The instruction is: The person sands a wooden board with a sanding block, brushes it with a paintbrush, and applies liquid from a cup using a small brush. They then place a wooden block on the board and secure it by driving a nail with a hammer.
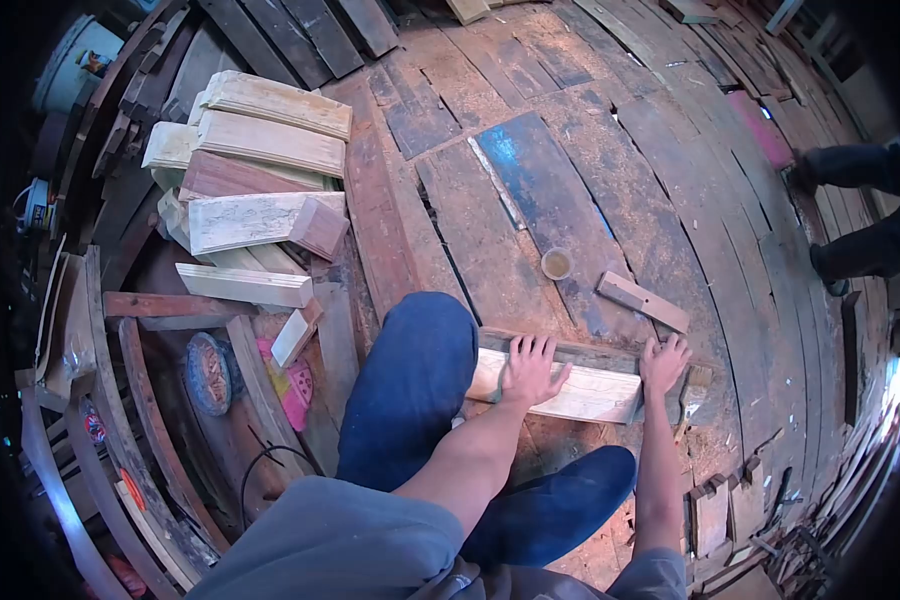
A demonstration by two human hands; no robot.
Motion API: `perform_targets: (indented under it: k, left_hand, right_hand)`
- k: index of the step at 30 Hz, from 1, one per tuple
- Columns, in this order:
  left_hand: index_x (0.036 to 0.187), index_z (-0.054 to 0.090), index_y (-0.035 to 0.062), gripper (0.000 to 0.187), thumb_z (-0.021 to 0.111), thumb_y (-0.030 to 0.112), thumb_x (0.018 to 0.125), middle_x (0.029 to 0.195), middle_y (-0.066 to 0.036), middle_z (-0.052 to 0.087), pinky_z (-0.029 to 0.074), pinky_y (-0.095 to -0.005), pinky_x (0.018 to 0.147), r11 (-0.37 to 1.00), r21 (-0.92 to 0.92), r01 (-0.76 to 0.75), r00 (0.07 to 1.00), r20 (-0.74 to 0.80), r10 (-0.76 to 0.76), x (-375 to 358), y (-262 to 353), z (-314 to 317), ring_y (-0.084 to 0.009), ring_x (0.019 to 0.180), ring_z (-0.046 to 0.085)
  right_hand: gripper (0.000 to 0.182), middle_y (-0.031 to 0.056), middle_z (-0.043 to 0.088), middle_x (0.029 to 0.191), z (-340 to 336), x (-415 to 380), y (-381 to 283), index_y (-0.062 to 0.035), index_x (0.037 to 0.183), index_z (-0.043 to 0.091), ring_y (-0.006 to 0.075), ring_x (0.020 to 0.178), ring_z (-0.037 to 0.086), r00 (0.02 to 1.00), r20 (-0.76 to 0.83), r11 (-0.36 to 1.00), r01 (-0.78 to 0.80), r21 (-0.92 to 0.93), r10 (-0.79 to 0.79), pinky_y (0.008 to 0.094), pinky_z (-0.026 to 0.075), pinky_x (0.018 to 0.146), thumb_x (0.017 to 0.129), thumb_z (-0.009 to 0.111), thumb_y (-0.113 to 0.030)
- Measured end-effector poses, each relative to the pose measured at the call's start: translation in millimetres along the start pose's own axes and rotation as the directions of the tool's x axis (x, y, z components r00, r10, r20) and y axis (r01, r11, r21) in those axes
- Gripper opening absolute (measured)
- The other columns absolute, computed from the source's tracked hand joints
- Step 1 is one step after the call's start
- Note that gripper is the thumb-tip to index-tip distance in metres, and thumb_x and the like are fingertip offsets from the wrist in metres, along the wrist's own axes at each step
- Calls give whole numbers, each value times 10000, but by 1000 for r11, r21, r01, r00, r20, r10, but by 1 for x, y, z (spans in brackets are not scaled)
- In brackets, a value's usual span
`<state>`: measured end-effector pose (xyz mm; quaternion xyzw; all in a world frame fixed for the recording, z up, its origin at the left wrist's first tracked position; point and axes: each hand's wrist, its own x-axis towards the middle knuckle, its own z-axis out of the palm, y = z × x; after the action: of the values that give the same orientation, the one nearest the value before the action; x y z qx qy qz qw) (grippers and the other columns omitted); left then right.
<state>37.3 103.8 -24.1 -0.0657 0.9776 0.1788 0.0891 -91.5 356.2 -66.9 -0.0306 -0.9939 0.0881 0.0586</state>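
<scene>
A pale wooden board lies crosswise on the floor in front of my knees, along a darker strip of wood. My left hand rests on the board's left half with its fingers spread. At the board's right end, my right hand has its fingers bent over the end and the darker strip; what it grips, if anything, is hidden. Just beyond my hands lies a small wooden block with a hole in it. A small round cup stands to the left of that block. A brush lies right of my right hand.
Stacked pale and reddish wood pieces lie at the upper left. Below them are a wooden frame and a pink cloth. A blue-stained board is set in the plank floor. Another person's legs show at the right edge.
</scene>
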Motion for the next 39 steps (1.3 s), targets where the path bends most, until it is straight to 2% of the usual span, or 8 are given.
perform_targets:
  k: [6, 16, 19, 26, 29, 30, 36, 39]
  left_hand:
    - [1363, 541, 36, 649, 467, 546, 968, 1315, -110, 567, 246, -469, 1140, 1000, 8, 21, 999, 30, -21, 0, 1, 1, -272, 1282, 461]
    - [1333, 578, 53, 627, 496, 552, 961, 1326, -105, 567, 239, -481, 1144, 1000, 3, 23, 1000, -18, -22, 2, -3, 17, -275, 1290, 450]
    - [1340, 573, 58, 638, 497, 564, 960, 1328, -106, 566, 242, -484, 1140, 1000, 8, 4, 999, -54, -4, 2, -6, 24, -279, 1294, 445]
    - [1350, 562, 52, 662, 482, 582, 961, 1324, -113, 568, 239, -488, 1144, 1000, -10, 8, 1000, -23, -8, 2, -7, 20, -280, 1292, 443]
    - [1323, 584, 48, 667, 474, 588, 948, 1289, -111, 585, 270, -493, 1114, 1000, -23, -16, 992, -122, 13, 1, -8, 27, -280, 1247, 475]
    - [1306, 594, 44, 664, 477, 590, 946, 1283, -121, 589, 262, -496, 1119, 1000, -24, -12, 997, -70, 10, 0, -6, 17, -282, 1246, 474]
    - [1302, 588, 43, 682, 490, 612, 939, 1282, -126, 585, 242, -490, 1128, 1000, -2, -27, 992, -124, 27, 0, -7, 24, -283, 1246, 467]
    - [1301, 582, 34, 676, 522, 602, 939, 1290, -143, 592, 279, -481, 1118, 995, -84, -60, 990, -134, 48, -1, -11, 22, -300, 1257, 477]
  right_hand:
    - [340, 196, 568, 1066, -1, -1, -2, -25, 995, 603, 396, 1070, 501, 1000, -8, 999, -24, 29, 24, 501, 421, 977, 847, 663, -325]
    - [313, 196, 574, 1049, -5, -4, -2, -26, 977, 598, 393, 1063, 505, 999, -21, 996, -32, 88, 34, 497, 427, 971, 842, 664, -301]
    - [312, 201, 575, 1055, -3, -4, -2, -22, 983, 599, 396, 1070, 506, 999, -37, 997, -21, 81, 24, 498, 425, 975, 845, 657, -296]
    - [360, 215, 581, 1090, -2, -3, 0, -11, 1006, 602, 405, 1099, 505, 1000, -9, 999, -30, 40, 30, 506, 418, 998, 864, 625, -341]
    - [372, 218, 583, 1099, -6, -4, -3, -4, 1014, 603, 410, 1111, 505, 999, -30, 999, -34, 38, 36, 510, 414, 1010, 868, 622, -346]
    - [377, 222, 582, 1110, -6, -4, -2, -1, 1019, 604, 415, 1130, 503, 1000, -8, 999, -29, 36, 30, 515, 408, 1027, 877, 614, -349]
    - [446, 240, 583, 1156, 5, -5, 4, 17, 1143, 609, 422, 1129, 506, 1000, -27, 1000, -15, -20, 14, 514, 406, 1037, 891, 606, -351]
    - [495, 252, 583, 1196, 3, -6, 6, 24, 1202, 598, 425, 1140, 512, 1000, -20, 999, 6, -46, -7, 506, 411, 1036, 891, 607, -361]
